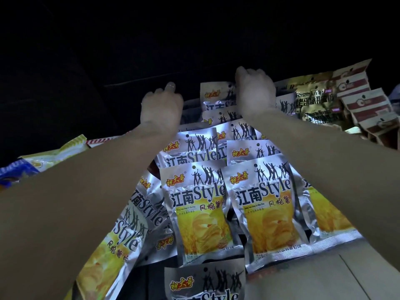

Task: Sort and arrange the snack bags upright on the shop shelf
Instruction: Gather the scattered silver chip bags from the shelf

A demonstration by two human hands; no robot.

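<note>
The silver potato-chip bags (194, 204) fill the middle of the shelf in overlapping rows, most leaning back toward the dark rear; the two front bags stand side by side and touching, and a further bag (205, 282) lies low at the near edge. To the person's left, several bags of the same kind (129, 215) are slumped sideways. Gold bags (313, 105) and red-and-white bags (363, 105) stand in the right-hand section, and yellow and blue bags (43, 161) show behind the left forearm.

Both arms reach over the rows to the back. The left hand (161, 105) is curled with the knuckles up; whether it holds anything cannot be told, as the fingers point away into the dark. The right hand (255, 92) is curled at the top edge of the rearmost silver bag (214, 94) and appears to pinch it.

Probable faults:
- A forearm lowered in passing would likely brush the front rows and tip them.
- Pulling the rear bag forward may drag the overlapping neighbours out of line.
- The slumped left group may slide further if disturbed.
</note>
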